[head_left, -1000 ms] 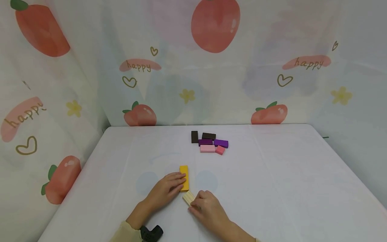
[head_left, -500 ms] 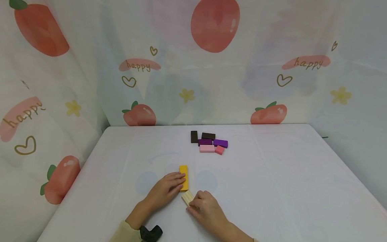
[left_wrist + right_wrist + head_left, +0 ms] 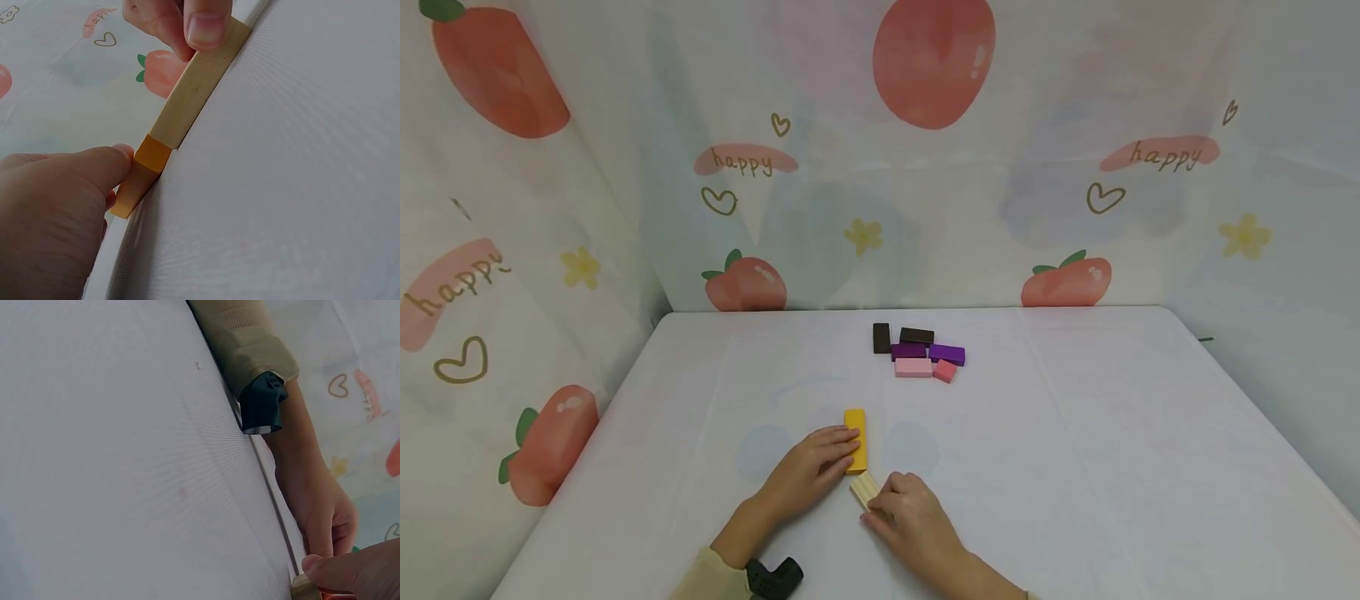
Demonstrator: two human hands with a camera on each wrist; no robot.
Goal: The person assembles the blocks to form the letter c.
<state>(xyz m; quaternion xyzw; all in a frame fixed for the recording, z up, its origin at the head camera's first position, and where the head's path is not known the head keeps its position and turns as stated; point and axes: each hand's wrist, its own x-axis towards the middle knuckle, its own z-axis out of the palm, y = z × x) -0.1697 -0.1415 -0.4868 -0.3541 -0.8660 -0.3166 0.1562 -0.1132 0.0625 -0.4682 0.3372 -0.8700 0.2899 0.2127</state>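
Observation:
A yellow block (image 3: 856, 442) lies lengthwise on the white table. My left hand (image 3: 808, 468) holds it, fingers across its top; in the left wrist view the thumb (image 3: 115, 164) touches its side. A pale wooden block (image 3: 864, 490) with lines along its top sits at the yellow block's near end, slanted. In the left wrist view the wooden block (image 3: 199, 87) meets the yellow block (image 3: 153, 156) end to end. My right hand (image 3: 919, 521) pinches the wooden block between thumb and fingers, hiding its near end. Only an end of the wooden block (image 3: 305, 587) shows in the right wrist view.
Toward the back lie two dark blocks (image 3: 882, 338), a dark purple block (image 3: 908, 352), a violet block (image 3: 947, 355), a pink block (image 3: 913, 367) and a small coral block (image 3: 945, 371). A black strap piece (image 3: 775, 578) is by the left wrist. A printed curtain (image 3: 940, 208) hangs behind.
My right hand has shifted very slightly left with the wooden block. The left hand and the yellow block stay in place, apart from a slight shift of the whole view.

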